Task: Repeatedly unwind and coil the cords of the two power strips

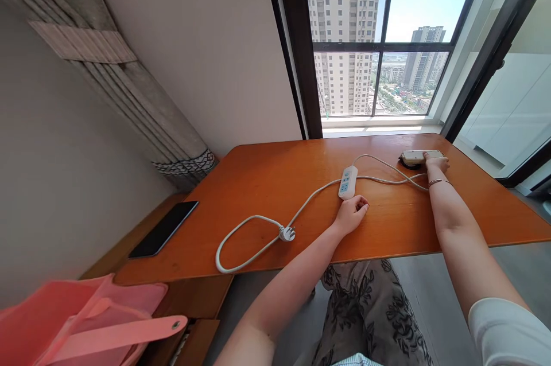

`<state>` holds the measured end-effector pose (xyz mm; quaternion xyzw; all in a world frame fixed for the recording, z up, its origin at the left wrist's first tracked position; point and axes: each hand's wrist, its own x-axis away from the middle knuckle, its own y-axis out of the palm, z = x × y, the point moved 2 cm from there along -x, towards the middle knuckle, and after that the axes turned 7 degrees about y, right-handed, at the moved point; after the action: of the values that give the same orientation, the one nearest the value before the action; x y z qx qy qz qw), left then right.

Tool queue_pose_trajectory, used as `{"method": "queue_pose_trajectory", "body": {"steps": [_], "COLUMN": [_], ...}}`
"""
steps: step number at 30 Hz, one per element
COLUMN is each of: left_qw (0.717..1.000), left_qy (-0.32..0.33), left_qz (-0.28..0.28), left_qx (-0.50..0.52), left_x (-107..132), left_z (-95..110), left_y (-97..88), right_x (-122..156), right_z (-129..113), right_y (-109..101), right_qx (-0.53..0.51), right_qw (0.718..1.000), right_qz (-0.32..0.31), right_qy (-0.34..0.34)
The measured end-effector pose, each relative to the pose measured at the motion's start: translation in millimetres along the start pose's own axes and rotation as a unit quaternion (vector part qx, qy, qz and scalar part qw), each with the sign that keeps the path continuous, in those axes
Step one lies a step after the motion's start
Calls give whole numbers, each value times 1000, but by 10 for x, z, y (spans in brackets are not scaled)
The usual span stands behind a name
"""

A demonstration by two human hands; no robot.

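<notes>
A white power strip [348, 182] lies on the orange wooden table [267, 182], its white cord [241, 228] looping left to a plug [286, 233]. My left hand [353, 212] rests on the table just below the strip, fingers curled loosely, holding nothing I can see. A second, cream power strip [419, 156] lies at the far right of the table. My right hand [437, 163] reaches out and lies on its right end, fingers pressed on it. A thin bracelet sits on that wrist.
A black phone [164, 228] lies on a lower wooden ledge at the left. A pink bag [81, 320] sits at the lower left. A tied grey curtain [129, 85] hangs at the wall. A large window [379, 39] is behind the table.
</notes>
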<state>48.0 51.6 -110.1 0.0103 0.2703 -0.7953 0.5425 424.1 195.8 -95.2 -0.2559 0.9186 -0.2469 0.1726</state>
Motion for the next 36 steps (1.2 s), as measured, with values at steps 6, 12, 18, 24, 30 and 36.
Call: {"method": "queue_pose_trajectory", "body": {"steps": [6, 12, 18, 24, 30, 36], "left_qw": [1000, 1000, 1000, 1000, 998, 995], "left_qy": [1, 2, 3, 2, 20, 30], "left_qz": [3, 0, -1, 3, 16, 35], "left_qx": [8, 10, 14, 27, 60, 84], "left_x": [-3, -11, -20, -21, -3, 23], "left_z": [-27, -58, -52, -16, 26, 17], "left_y": [5, 20, 30, 11, -4, 5], "right_x": [44, 191, 659, 1256, 1576, 1871], "right_z": [1, -24, -101, -110, -128, -263], "right_y": [-31, -189, -334, -285, -418, -691], "right_qx": [-5, -36, -12, 179, 233, -116], "right_qw": [993, 995, 989, 925, 905, 929], "right_qz": [37, 71, 11, -199, -200, -262], "right_qy": [111, 67, -147, -272, -296, -233]}}
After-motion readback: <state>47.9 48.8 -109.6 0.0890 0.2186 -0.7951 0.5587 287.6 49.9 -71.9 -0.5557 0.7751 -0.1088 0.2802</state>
